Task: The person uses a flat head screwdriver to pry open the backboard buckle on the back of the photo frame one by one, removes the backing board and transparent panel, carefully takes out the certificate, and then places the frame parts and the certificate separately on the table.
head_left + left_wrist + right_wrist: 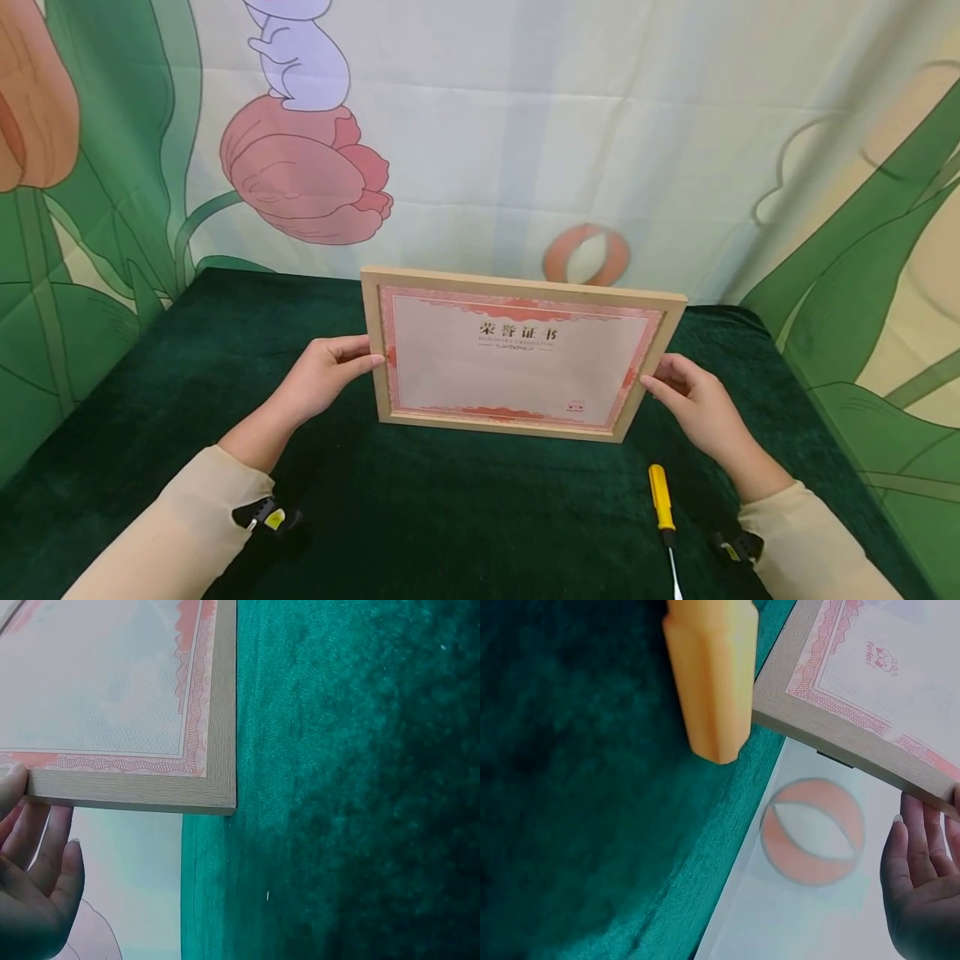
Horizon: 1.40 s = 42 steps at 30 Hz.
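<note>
A pale wooden picture frame (pixel 525 284) stands upright, tilted slightly, over the dark green cloth. Inside it is a certificate (pixel 502 379) with a red-pink border and Chinese lettering at the top. My left hand (pixel 322 377) grips the frame's left side, thumb on the front and fingers behind. On the opposite side, my right hand (pixel 693 404) holds the edge the same way. The left wrist view has the frame's lower corner (pixel 221 791) near the green cloth. A small dark fitting (pixel 835 759) shows at the frame's back edge in the right wrist view.
A screwdriver (pixel 661 497) with a yellow handle lies on the green cloth (pixel 480 517), in front of the frame and left of my right forearm. Behind the table hangs a curtain (pixel 510 142) printed with flowers and a cartoon animal.
</note>
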Each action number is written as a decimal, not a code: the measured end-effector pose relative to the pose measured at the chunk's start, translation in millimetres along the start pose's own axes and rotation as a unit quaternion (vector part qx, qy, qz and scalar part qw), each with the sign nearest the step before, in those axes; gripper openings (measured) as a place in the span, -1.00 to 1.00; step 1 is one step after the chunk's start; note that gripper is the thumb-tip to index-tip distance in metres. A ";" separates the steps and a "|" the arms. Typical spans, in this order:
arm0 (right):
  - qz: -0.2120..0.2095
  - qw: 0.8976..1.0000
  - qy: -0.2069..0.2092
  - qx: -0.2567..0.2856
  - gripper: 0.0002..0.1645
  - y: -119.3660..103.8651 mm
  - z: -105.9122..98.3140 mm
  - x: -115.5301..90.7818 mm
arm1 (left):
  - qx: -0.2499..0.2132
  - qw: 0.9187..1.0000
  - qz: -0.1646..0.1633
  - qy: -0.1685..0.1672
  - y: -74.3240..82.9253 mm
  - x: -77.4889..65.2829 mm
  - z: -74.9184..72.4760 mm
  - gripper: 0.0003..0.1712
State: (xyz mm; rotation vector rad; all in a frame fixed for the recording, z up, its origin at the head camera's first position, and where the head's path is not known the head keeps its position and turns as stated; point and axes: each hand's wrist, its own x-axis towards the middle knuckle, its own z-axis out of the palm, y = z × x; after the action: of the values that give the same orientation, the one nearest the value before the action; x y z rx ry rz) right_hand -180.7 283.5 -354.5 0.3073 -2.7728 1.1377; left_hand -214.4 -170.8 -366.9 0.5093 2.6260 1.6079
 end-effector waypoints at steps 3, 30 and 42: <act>-0.001 1.000 0.000 0.002 -0.56 -0.3 -1.0 -1.1 | 0.002 1.000 0.001 -0.002 -0.1 0.0 0.0 -0.59; -0.007 1.000 -0.027 -0.011 -0.61 -0.2 -9.3 -12.5 | 0.003 0.999 0.002 -0.036 -0.7 -10.9 -3.9 -0.62; -0.032 0.998 -0.050 -0.006 -0.56 1.3 -12.4 -22.9 | 0.002 0.998 -0.018 -0.065 -2.2 -26.1 -6.9 -0.59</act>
State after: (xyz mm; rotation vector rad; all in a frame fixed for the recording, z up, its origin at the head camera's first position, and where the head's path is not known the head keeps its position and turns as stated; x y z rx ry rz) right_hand -158.3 296.3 -351.0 0.4590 -2.8318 1.1198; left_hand -191.5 -185.0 -369.6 0.5429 2.5297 1.5056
